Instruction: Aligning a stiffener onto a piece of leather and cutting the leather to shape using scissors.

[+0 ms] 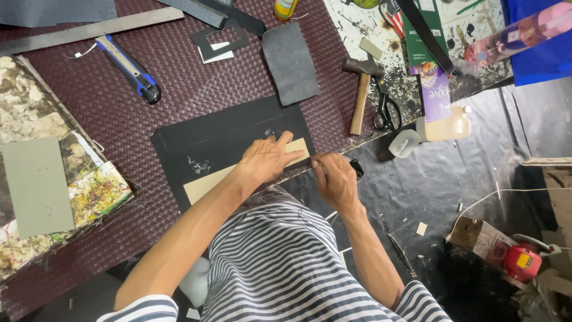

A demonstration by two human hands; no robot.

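The left hand [269,160] lies flat, fingers spread, pressing a tan card strip [205,183] down onto a black sheet [202,140] on the bench [179,77], which is covered in a maroon woven mat. The right hand [335,179] sits just beside the strip's right end at the bench edge, its grip closed around a small dark tool [356,167]; I cannot tell what kind, as only its tip shows beyond the fingers. Judging by this, the work looks to be a cut or score along the strip's edge, with the tool at the near end of the line; whether the line is already cut cannot be seen, since the hands cover it. The black sheet shows pale scuffs but no separated piece next to the strip. A blue knife [131,70], a steel ruler [89,28], a hammer [361,89] and scissors [386,110] lie untouched further up the bench, well apart from both hands. Small offcuts [421,228] are scattered on the floor below the bench edge.
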